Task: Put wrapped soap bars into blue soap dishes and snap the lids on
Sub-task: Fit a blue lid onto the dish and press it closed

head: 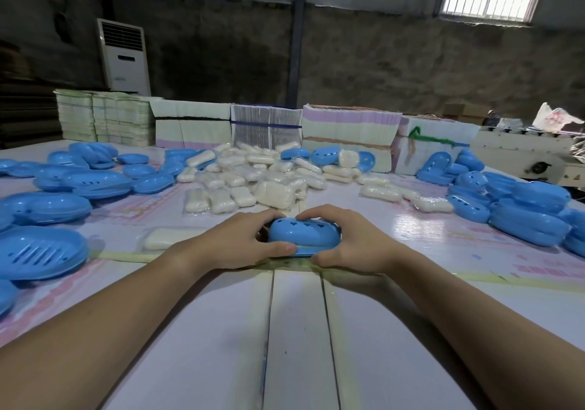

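A blue soap dish (304, 235) with its lid on top sits on the table in front of me. My left hand (240, 242) grips its left end, thumb along the front edge. My right hand (345, 245) grips its right end, fingers over the lid. Whatever lies inside the dish is hidden. One wrapped soap bar (167, 238) lies flat just left of my left hand. A heap of wrapped soap bars (253, 175) lies behind the dish.
Blue dish bases (41, 254) and stacks of blue parts (69, 181) crowd the left. Blue lids (531, 210) pile up on the right. Stacks of flat cartons (348, 131) line the table's far edge. A standing air conditioner (125, 58) is behind.
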